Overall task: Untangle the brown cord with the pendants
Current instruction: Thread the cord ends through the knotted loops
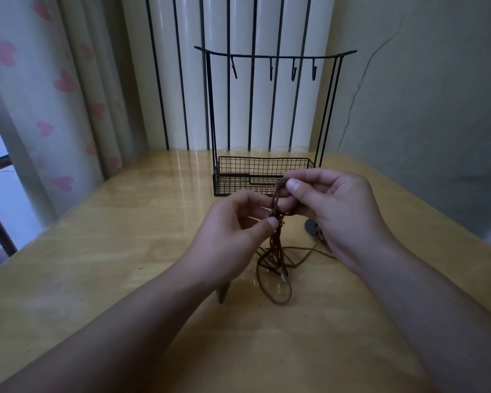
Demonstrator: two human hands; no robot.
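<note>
Tangled brown cord (275,245) held up over the wooden table (97,251), left hand (233,231) pinching its middle, right hand (332,211) pinching its top, loose loops trailing onto the table, dark pendants (312,226) partly hidden behind both hands, black wire rack (264,171) behind, no readable writing.

A home room — heart-print curtains (65,89) hang left of a glossy wooden table (97,251), a white radiator (238,95) behind it — cracked wall to the right.
</note>
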